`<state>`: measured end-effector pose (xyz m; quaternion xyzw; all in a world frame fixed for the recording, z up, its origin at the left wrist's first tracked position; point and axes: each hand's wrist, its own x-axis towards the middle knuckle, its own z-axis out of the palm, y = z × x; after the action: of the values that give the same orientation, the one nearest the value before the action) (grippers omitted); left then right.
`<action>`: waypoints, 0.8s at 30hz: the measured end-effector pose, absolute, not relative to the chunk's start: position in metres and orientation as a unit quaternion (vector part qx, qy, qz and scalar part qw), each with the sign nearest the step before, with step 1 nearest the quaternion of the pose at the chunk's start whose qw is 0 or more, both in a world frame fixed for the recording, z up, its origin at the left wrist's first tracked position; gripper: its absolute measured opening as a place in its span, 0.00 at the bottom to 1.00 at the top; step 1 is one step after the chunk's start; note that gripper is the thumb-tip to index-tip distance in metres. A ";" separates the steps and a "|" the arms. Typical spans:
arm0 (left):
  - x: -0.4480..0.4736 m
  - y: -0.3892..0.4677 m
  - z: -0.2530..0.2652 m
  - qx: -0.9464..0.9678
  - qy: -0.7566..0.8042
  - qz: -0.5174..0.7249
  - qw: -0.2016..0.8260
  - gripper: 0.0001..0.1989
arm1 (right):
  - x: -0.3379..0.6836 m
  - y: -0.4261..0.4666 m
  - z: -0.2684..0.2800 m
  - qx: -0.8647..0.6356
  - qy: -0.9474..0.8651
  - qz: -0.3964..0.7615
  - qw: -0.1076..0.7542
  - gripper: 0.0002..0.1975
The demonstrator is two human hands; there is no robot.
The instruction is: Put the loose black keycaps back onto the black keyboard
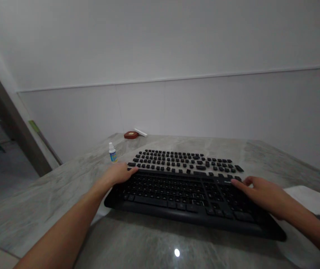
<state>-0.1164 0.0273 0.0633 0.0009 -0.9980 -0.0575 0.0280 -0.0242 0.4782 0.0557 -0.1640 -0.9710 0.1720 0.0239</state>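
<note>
A black keyboard (pixel 160 201) is gripped at both ends, and many of its key positions are bare of keycaps. My left hand (pixel 119 173) is closed on its far left corner, thumb on top. At the far right edge my right hand (pixel 263 192) holds it with the thumb on the upper face; the fingers underneath are mostly hidden. The keyboard's near edge appears raised off the table. Behind it, loose black keycaps (pixel 200 167) lie in rows on the marble-patterned table (pixel 56 209).
A small white bottle (pixel 112 153) with a blue label stands left of the keycaps. Farther back lie a red-brown box (pixel 131 135) and a white flat object (pixel 140 132). White cloth or paper (pixel 312 200) is at the right. A wall (pixel 204 108) borders the table's far side.
</note>
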 end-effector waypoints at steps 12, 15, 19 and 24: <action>-0.104 0.064 0.057 -0.056 -0.997 -0.044 -0.027 0.32 | -0.018 0.492 0.065 -0.172 -0.975 0.086 -0.109 0.24; -0.105 0.062 0.058 -0.065 -0.996 -0.054 -0.036 0.31 | -0.021 0.495 0.059 -0.178 -0.976 0.071 -0.102 0.26; -0.110 0.050 0.065 -0.056 -0.993 -0.083 -0.070 0.28 | -0.019 0.493 0.055 -0.192 -0.981 0.020 -0.024 0.29; -0.128 0.022 0.073 0.010 -0.995 -0.091 0.030 0.21 | -0.018 0.484 0.054 -0.168 -0.981 0.005 0.092 0.23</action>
<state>-0.1279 0.0223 0.0727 0.0098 -0.9954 -0.0906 0.0304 -0.0185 0.4839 0.0536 -0.1685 -0.9814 0.0045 0.0923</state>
